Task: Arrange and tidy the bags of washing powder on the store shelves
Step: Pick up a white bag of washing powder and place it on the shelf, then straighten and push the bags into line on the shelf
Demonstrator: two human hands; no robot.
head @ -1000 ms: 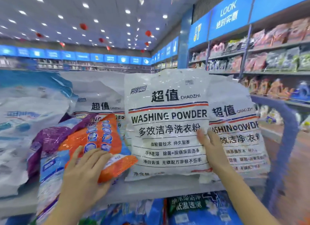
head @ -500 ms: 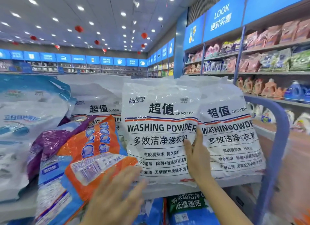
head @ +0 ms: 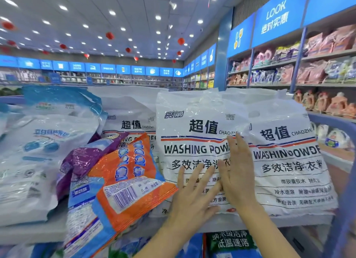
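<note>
My left hand (head: pixel 192 198) and right hand (head: pixel 239 175) press flat, fingers straight, on the center-frame white bag (head: pixel 192 126); uneven pushing could topple it.

A single wide-angle camera is riding on the person's head, facing forward and tilting slightly down across the shelf (head: pixel 250 223). It is sitting very near the washing powder bags (head: pixel 123 115), so the front white bag (head: pixel 196 126) is filling the middle of the frame. The left forearm (head: pixel 163 238) and right forearm (head: pixel 269 236) are entering from the bottom edge, close under the lens. Above the bags, the view is reaching far down the store, taking in the ceiling (head: pixel 96 17), the blue signs (head: pixel 96 68) on the far wall and the wall shelves (head: pixel 317 84) on the right, whose lines are bending toward the frame's edges.
</note>
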